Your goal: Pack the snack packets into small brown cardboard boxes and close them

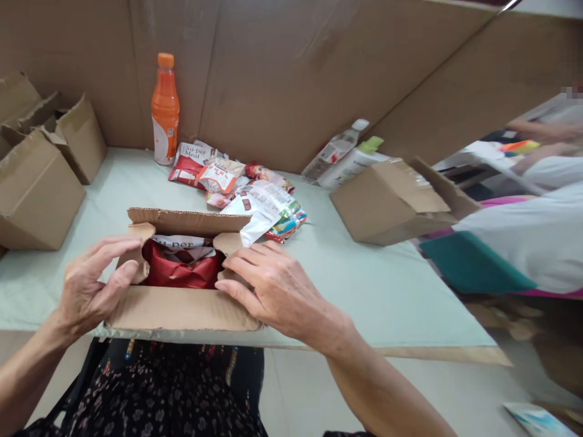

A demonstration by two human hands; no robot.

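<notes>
Both hands (91,285) (268,285) lie flat, fingers spread, on box (182,309) flaps.

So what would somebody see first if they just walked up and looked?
Probably the small cardboard box at the near table edge, with a red packet showing inside and the left hand and right hand resting on its flaps. Next, the bright orange bottle standing at the back against the cardboard wall, with a heap of snack packets lying beside it.
</notes>
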